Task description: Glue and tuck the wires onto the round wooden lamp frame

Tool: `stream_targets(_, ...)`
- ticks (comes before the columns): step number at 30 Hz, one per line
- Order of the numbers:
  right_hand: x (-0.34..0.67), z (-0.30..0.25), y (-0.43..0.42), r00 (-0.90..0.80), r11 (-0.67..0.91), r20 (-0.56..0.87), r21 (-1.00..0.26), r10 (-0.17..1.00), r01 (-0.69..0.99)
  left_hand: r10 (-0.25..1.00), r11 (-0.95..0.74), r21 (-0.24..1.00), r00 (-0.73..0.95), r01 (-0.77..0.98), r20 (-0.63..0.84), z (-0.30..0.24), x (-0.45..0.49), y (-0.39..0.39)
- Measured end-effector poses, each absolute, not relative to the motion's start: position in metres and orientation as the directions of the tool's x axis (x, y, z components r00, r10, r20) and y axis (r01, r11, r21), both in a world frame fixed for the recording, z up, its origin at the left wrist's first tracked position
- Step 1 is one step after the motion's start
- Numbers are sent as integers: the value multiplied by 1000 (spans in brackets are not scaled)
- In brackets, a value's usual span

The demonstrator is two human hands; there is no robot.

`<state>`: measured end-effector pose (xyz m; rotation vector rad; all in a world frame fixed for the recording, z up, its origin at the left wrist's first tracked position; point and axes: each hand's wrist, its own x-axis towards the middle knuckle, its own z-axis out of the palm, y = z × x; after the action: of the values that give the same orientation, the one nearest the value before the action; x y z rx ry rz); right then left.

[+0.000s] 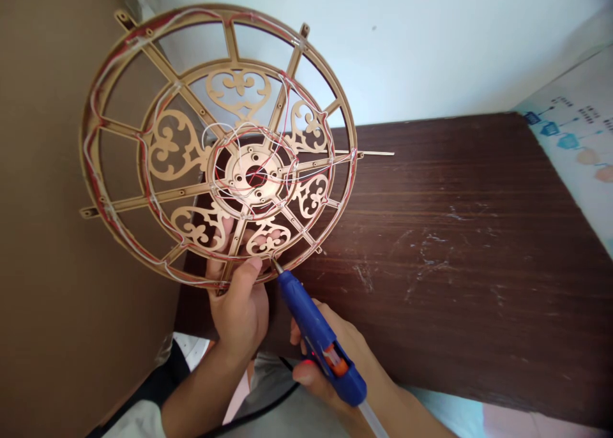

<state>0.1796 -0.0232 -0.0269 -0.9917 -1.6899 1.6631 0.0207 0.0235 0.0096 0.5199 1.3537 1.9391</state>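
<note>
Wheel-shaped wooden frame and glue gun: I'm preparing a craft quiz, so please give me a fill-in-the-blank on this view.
The glue gun in the right hand has a ____ body. Thin white and ____ wires run around the round wooden frame, which the left hand holds up. The gun's metal nozzle points at the frame's outer ____.

Missing words: blue; red; rim.

Tan fretwork wheel (175,147) at 10 o'clock: heart-shaped scroll cut-outs, with red and white wires (90,138) tracing the rim. Glue gun (311,329) at 6 o'clock: blue body, orange inner section. Table (454,246) at 3 o'clock: dark brown grain, pale scratches.
</note>
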Motion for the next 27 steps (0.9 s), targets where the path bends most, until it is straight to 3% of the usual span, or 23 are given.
stream_targets(11, 179, -22, -25, -547, -54, -108, -992, 830, 113, 738, -218, 914, -671, -342, -75, 12, 21, 24)
stream_targets(27, 179, -14, -32, -513, -24, -144, -972, 846, 233, 741, -180, 937, -667, -299, -71, 11, 20, 24)
